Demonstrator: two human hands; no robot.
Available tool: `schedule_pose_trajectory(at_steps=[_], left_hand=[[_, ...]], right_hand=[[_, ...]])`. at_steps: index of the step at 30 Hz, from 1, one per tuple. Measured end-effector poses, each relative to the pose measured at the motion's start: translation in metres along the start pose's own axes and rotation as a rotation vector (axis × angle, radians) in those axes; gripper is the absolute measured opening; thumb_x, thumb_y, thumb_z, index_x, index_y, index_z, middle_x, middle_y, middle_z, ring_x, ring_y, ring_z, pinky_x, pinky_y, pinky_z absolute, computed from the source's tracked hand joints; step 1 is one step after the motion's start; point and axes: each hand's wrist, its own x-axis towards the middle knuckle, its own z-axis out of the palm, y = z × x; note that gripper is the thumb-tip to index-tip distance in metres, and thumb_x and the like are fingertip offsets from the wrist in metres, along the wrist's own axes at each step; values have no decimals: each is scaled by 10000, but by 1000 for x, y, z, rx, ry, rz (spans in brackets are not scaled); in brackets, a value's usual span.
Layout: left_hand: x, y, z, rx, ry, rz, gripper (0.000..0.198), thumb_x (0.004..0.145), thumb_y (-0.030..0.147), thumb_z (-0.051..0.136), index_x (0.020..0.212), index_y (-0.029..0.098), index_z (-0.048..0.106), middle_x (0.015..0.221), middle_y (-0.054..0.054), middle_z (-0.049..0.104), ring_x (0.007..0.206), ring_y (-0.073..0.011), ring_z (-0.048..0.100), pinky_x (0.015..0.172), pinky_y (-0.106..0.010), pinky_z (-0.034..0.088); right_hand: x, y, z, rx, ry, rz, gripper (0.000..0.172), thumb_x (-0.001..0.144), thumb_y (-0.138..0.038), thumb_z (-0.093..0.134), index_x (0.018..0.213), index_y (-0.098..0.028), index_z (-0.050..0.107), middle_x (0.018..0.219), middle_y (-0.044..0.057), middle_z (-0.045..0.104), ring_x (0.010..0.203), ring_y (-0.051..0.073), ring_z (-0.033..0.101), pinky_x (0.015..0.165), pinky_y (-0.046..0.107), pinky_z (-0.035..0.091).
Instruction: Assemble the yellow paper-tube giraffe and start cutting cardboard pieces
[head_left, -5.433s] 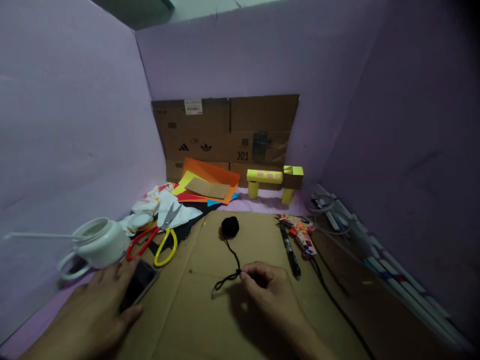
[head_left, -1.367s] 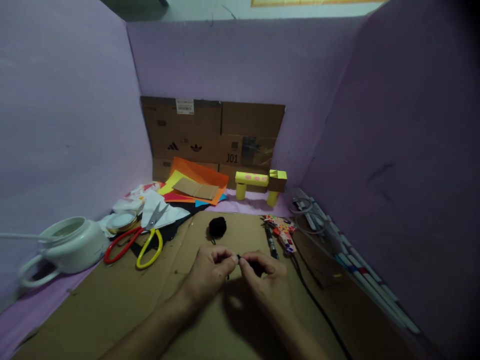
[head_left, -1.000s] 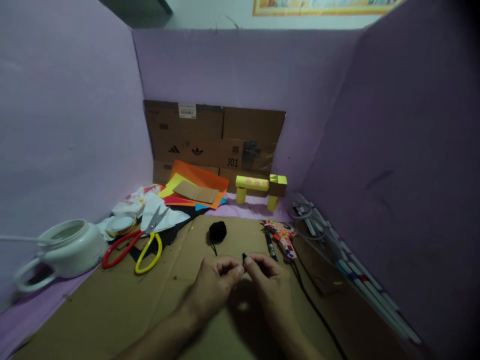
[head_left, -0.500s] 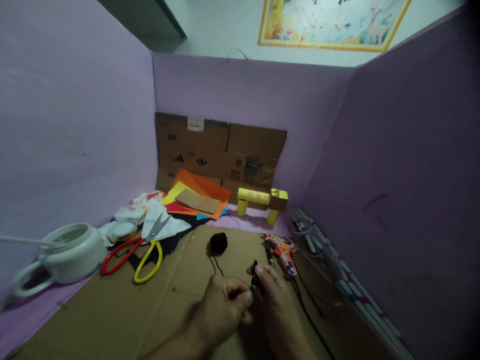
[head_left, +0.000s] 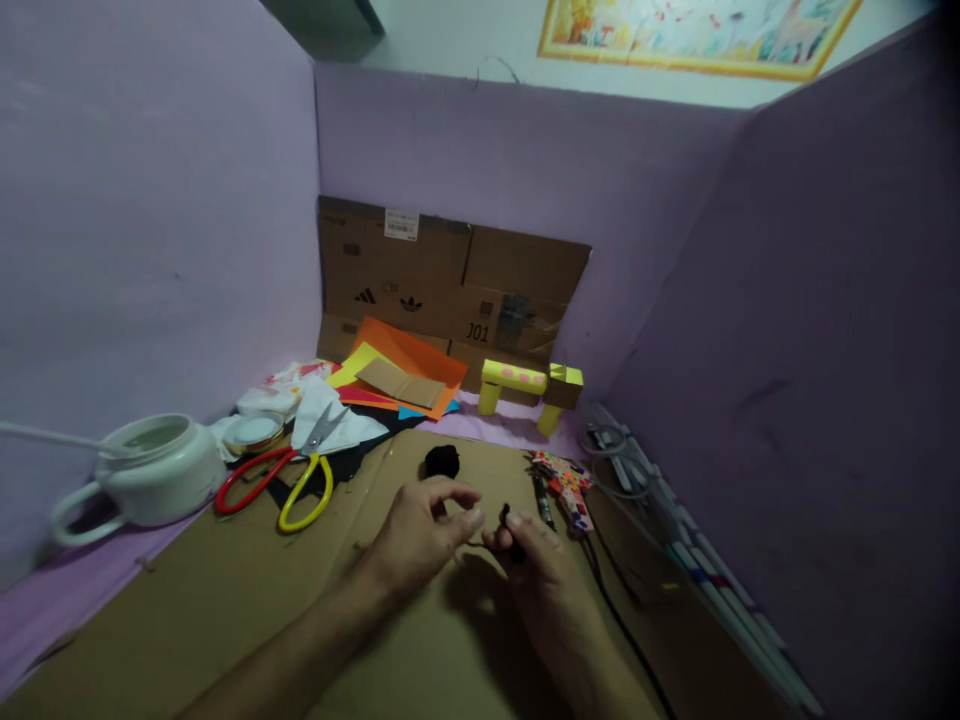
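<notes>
A small wound bundle of black yarn (head_left: 516,551) is pinched between the thumb and fingers of my right hand (head_left: 544,575), which is closed on it. My left hand (head_left: 424,525) is just to the left, its thumb and forefinger apart with a gap between the tips. A thin black strand runs from the bundle toward the underside of my left hand, where its course is hidden. Beyond my left hand a ball of black yarn (head_left: 442,461) lies on the cardboard sheet (head_left: 360,620).
Red-and-yellow-handled scissors (head_left: 306,488) and a white pot (head_left: 161,480) lie to the left. Behind are coloured papers (head_left: 409,350) and a yellow paper animal figure (head_left: 517,376). A patterned glue gun (head_left: 566,485), its cord and a marker (head_left: 544,498) are on the right.
My left hand has moved up and left, its thumb and forefinger parting. My right hand still holds the yarn bundle, now tilted lower. The whole view has shifted slightly.
</notes>
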Motion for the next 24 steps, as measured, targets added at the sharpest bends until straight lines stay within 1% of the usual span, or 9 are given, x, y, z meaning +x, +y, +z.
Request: schedule_pose_trajectory(at_steps=[3, 6, 8, 11, 14, 18, 21, 23, 24], left_hand=[[4, 6, -6, -110, -89, 61, 310, 623, 310, 633, 847, 105, 693, 793, -69, 611, 599, -123, 499, 566, -254, 401], [3, 10, -5, -214, -160, 56, 175, 597, 271, 629, 686, 126, 669, 703, -44, 594, 636, -143, 545, 597, -264, 424], [0, 12, -5, -245, -187, 49, 100, 594, 244, 616, 615, 146, 629, 627, -21, 582, 613, -136, 545, 588, -259, 424], [0, 13, -7, -246, -215, 46, 77, 597, 234, 604, 585, 160, 584, 556, 4, 558, 567, -123, 528, 562, -248, 414], [1, 11, -8, -220, -230, 55, 82, 601, 229, 595, 572, 160, 563, 541, 14, 544, 554, -114, 516, 551, -238, 404], [0, 10, 1, -170, -204, 50, 72, 621, 218, 579, 600, 150, 564, 555, 7, 562, 562, -113, 516, 545, -229, 396], [-1, 14, 4, -127, -170, 37, 134, 672, 267, 571, 713, 143, 600, 599, -11, 606, 552, -113, 515, 533, -229, 395], [2, 14, -6, -46, -75, 49, 201, 695, 304, 574, 804, 142, 622, 698, -33, 646, 567, -114, 522, 539, -233, 406], [4, 12, -16, 21, 14, 59, 220, 708, 313, 569, 836, 144, 628, 747, -43, 658, 590, -119, 534, 556, -238, 419]], right_hand=[[-4, 2, 1, -21, -87, 86, 245, 663, -356, 726, 562, -164, 610, 574, -23, 537, 593, 104, 462, 618, 221, 382], [-7, 2, 2, -59, -160, 112, 262, 683, -359, 709, 551, -154, 613, 590, -11, 542, 603, 104, 453, 608, 216, 360], [-8, 0, 1, -88, -198, 134, 262, 683, -361, 708, 553, -150, 624, 602, -2, 550, 625, 112, 462, 624, 220, 356], [-8, -3, -1, -132, -219, 169, 241, 673, -362, 719, 582, -148, 652, 610, 1, 562, 628, 112, 464, 635, 222, 352], [-7, -4, -2, -190, -197, 176, 259, 648, -373, 739, 574, -141, 648, 614, 8, 581, 613, 105, 461, 621, 219, 345], [-5, -1, -3, -154, -205, 144, 289, 623, -386, 749, 547, -143, 614, 579, -1, 569, 573, 93, 446, 570, 209, 336], [-4, -3, -3, -76, -180, 103, 267, 636, -377, 735, 560, -153, 613, 576, -14, 552, 580, 92, 461, 576, 206, 360], [-3, -7, -3, -46, -117, 35, 250, 613, -368, 749, 557, -165, 614, 562, -26, 541, 601, 98, 486, 622, 215, 395], [-2, -9, -4, -29, -75, 3, 242, 593, -360, 761, 555, -172, 614, 555, -31, 536, 613, 101, 498, 650, 221, 411]])
